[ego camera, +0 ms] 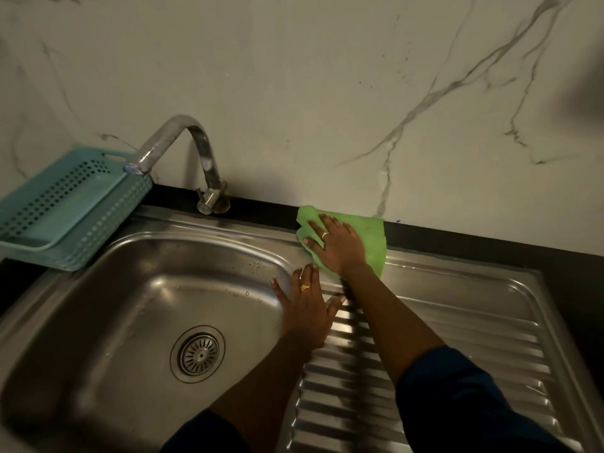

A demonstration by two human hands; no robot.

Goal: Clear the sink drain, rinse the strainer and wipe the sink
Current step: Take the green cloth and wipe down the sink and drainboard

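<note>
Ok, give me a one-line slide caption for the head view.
Right hand presses green cloth on the sink back rim; left hand rests on its bowl edge.

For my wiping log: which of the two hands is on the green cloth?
The right hand, pressed flat on the green cloth by the wall; the left hand rests bare on the sink rim.

Right hand point(338, 245) is pressing flat on a green cloth point(372, 238) at the sink point(163, 243) back rim, right of the basin; left hand point(305, 305) is resting flat on the basin's right edge; strainer point(198, 354) is sitting in the drain.
</note>
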